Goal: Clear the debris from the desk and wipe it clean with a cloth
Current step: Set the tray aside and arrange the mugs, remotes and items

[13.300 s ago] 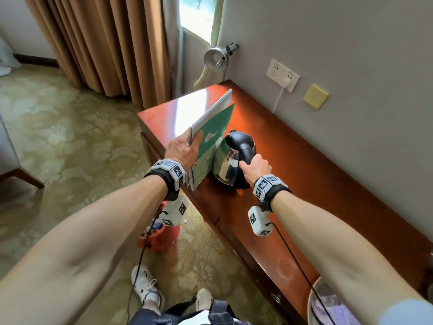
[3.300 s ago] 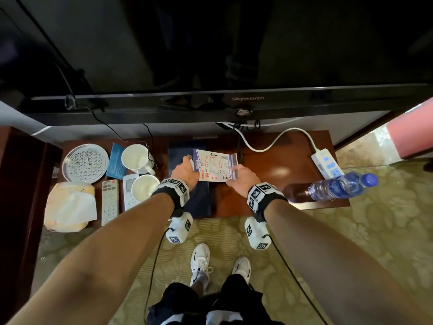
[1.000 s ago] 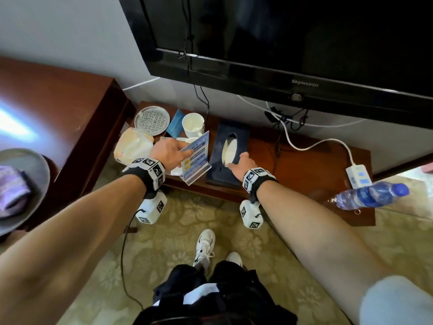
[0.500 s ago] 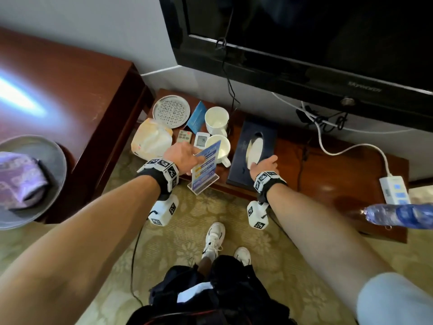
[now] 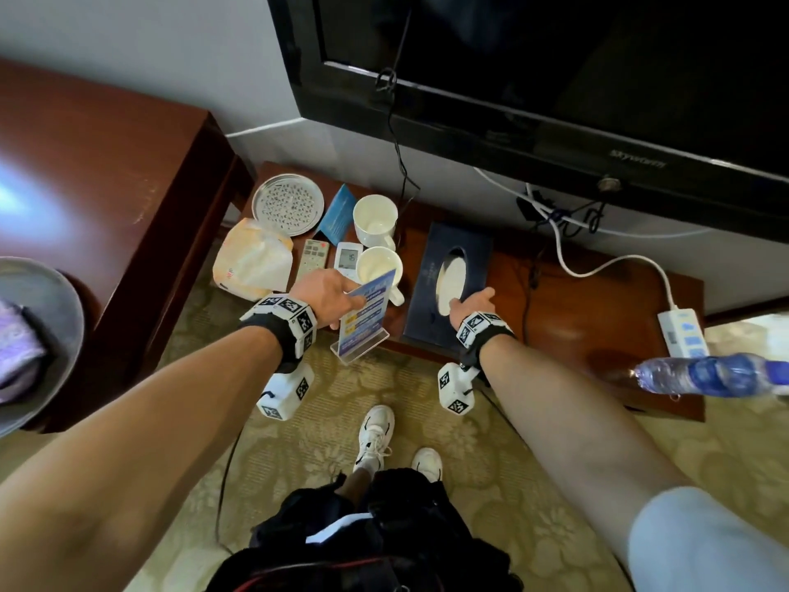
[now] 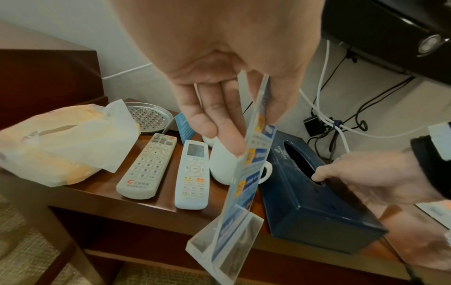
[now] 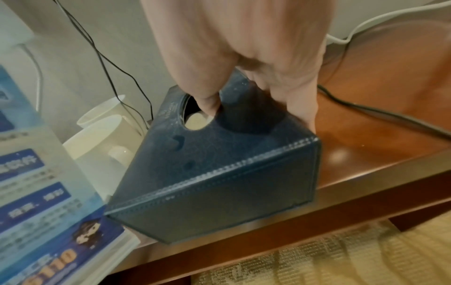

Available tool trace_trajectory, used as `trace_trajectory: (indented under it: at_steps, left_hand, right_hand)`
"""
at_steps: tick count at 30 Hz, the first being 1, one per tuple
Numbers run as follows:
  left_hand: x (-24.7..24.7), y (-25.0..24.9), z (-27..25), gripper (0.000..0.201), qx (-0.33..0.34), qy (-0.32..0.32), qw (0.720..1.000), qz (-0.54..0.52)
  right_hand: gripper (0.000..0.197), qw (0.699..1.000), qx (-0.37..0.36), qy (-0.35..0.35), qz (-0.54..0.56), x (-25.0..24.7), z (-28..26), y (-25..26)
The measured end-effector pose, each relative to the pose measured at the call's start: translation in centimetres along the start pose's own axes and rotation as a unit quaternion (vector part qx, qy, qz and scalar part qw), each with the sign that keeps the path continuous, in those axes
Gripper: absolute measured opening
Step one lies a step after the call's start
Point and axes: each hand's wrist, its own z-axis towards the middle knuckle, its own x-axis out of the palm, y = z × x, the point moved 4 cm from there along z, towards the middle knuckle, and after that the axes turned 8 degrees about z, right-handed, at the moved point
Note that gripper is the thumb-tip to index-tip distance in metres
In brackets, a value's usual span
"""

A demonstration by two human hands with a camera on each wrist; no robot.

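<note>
Low wooden stand [image 5: 589,309] across the middle of the head view, glossy red-brown, pushed against a pale wall under a big black television [image 5: 555,79]. Patterned yellow carpet [image 5: 384,420] fills the bottom of the frame. At upper left, the taller dark-red desk [image 5: 106,164]; a grey bowl [image 5: 55,301] with a purple cloth [image 5: 17,348] in it sits at the far left edge, cut off by the frame.

On the stand's left end: a perforated metal dish [image 5: 288,205], a soft tissue pack [image 5: 252,260], two remotes [image 6: 149,165], two white mugs [image 5: 375,220]. A white power strip [image 5: 681,331] lies at the right end, cable looping up the wall. A water bottle [image 5: 704,373] at the right edge is blurred; what it rests on is hard to make out.

Now the hands. The left hand [image 5: 324,290] pinches the top edge of an acrylic sign holder [image 5: 363,314] between thumb and fingers, and the holder hangs tilted, its clear base off the front edge of the stand over the carpet. Print on it is too blurred to read. The right hand [image 5: 471,303] grasps the dark blue tissue box [image 5: 452,258] at centre frame: in the right wrist view the thumb hooks into the oval opening, the fingers wrap down the box's right side. The box looks tipped there, though whether it has left the wood I cannot tell.
</note>
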Motion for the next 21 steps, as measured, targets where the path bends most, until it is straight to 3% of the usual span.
trace_trajectory:
  at_steps: [9, 14, 21]
  left_hand:
    - [0.5, -1.9, -2.6, 0.026, 0.01, -0.017, 1.0, 0.024]
    - [2.6, -2.3, -6.5, 0.026, -0.001, -0.028, 1.0, -0.007]
    - [4.1, -2.0, -14.2, 0.024, -0.005, -0.098, 0.994, -0.039]
  right_hand:
    - [0.061, 1.0, -0.004, -0.017, -0.012, -4.0, -3.2, -4.5]
    - [0.061, 0.997, -0.051, -0.033, -0.055, -6.2, -6.5, -7.0]
    - [0.064, 0.985, -0.145, -0.054, -0.078, -8.6, -13.2, -8.2]
